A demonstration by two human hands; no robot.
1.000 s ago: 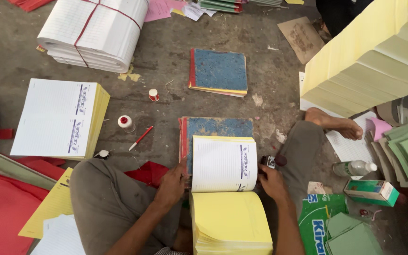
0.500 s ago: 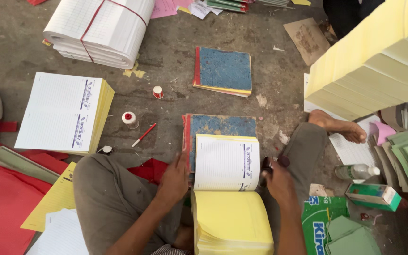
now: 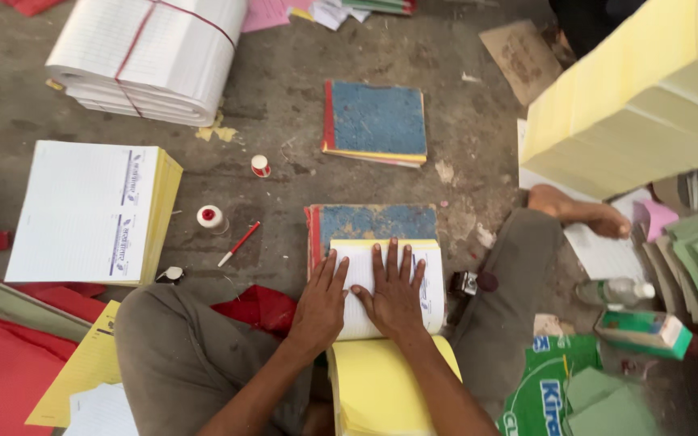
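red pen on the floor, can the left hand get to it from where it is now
Probably yes. The red pen lies on bare floor just beyond the left hand, which rests flat on the white pad; nothing stands between them.

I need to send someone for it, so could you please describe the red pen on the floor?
Start at the white paper stack with yellow edges, left of the person's knee. Just right of it stands a white spool with a red top, and the red pen lies slantwise beside that. It is the only thin stick there, red with a white tip.
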